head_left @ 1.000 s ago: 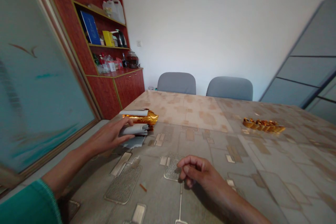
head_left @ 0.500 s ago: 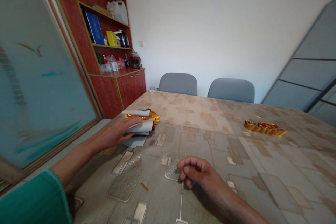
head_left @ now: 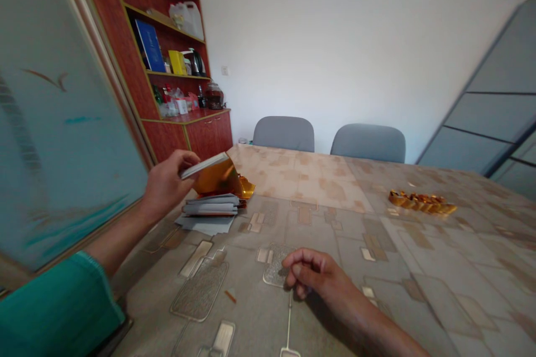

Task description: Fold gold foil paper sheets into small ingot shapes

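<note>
Head view, your left hand (head_left: 166,183) clamping what looks like a gold foil sheet (head_left: 218,176) above grey folded sheets (head_left: 208,207), your right hand (head_left: 319,274) resting loosely curled and empty on the patterned tablecloth (head_left: 251,312)

A patterned oilcloth covers the worktop (head_left: 419,295). At about eleven o'clock lies a loose stack of grey folded paper sheets (head_left: 209,210); at about two o'clock, well apart from it, a row of folded gold foil pieces (head_left: 422,201).

We seem to be in an office or meeting room: a long covered table (head_left: 318,189), grey chairs (head_left: 285,134) along its far side, and a red wooden shelf cabinet (head_left: 209,136) on the left.
</note>
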`<state>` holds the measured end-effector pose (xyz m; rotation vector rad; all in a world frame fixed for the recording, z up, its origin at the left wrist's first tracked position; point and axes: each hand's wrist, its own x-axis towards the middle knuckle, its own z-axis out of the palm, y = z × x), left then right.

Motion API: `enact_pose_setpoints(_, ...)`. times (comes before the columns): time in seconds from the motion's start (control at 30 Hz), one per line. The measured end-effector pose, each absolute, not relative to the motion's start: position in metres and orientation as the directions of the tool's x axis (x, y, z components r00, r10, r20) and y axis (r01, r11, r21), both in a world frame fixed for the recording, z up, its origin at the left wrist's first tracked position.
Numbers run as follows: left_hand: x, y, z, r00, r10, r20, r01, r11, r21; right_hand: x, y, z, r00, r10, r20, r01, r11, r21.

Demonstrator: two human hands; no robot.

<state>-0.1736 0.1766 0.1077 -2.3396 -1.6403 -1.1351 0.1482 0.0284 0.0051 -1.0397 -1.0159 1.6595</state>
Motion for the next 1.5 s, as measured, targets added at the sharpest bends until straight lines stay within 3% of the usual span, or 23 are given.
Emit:
enact_pose_setpoints(0.1,-0.176,0.192,0.125,0.043,0.780,0.625,0.836,-0.371,0.405,0.148,0.029,0.005,-0.246,0.949,-0.195,-0.254,-0.257,-0.932)
enact_pose_setpoints(0.23,-0.179,0.220,0.123,0.284,0.867,0.410,0.790,-0.454,0.412,0.149,0.030,0.002,-0.250,0.949,-0.194,-0.248,-0.256,-0.934)
enact_pose_setpoints(0.33,-0.179,0.228,0.107,0.388,0.854,0.347,0.790,-0.502,0.352,0.148,0.031,0.001,-0.251,0.949,-0.190,-0.245,-0.252,-0.936)
enact_pose_setpoints(0.5,-0.173,0.205,0.097,0.480,0.795,0.371,0.788,-0.577,0.215,0.148,0.030,0.002,-0.250,0.949,-0.192,-0.238,-0.253,-0.938)
enact_pose_setpoints(0.67,-0.168,0.176,0.099,0.581,0.781,0.230,0.766,-0.620,0.169,0.148,0.030,0.004,-0.257,0.947,-0.195,-0.238,-0.258,-0.936)
enact_pose_setpoints(0.8,-0.169,0.172,0.095,0.515,0.824,0.235,0.818,-0.555,0.153,0.148,0.029,0.005,-0.258,0.948,-0.188,-0.240,-0.251,-0.938)
enact_pose_setpoints(1.03,-0.165,0.177,0.093,0.370,0.883,0.289,0.870,-0.439,0.226,0.146,0.028,0.003,-0.262,0.948,-0.182,-0.244,-0.248,-0.938)
enact_pose_setpoints(1.3,-0.161,0.179,0.092,0.390,0.875,0.286,0.820,-0.471,0.325,0.148,0.028,0.002,-0.269,0.947,-0.175,-0.258,-0.246,-0.934)
enact_pose_setpoints(1.5,-0.162,0.179,0.095,0.285,0.879,0.382,0.824,-0.428,0.371,0.148,0.028,-0.001,-0.262,0.949,-0.178,-0.270,-0.249,-0.930)
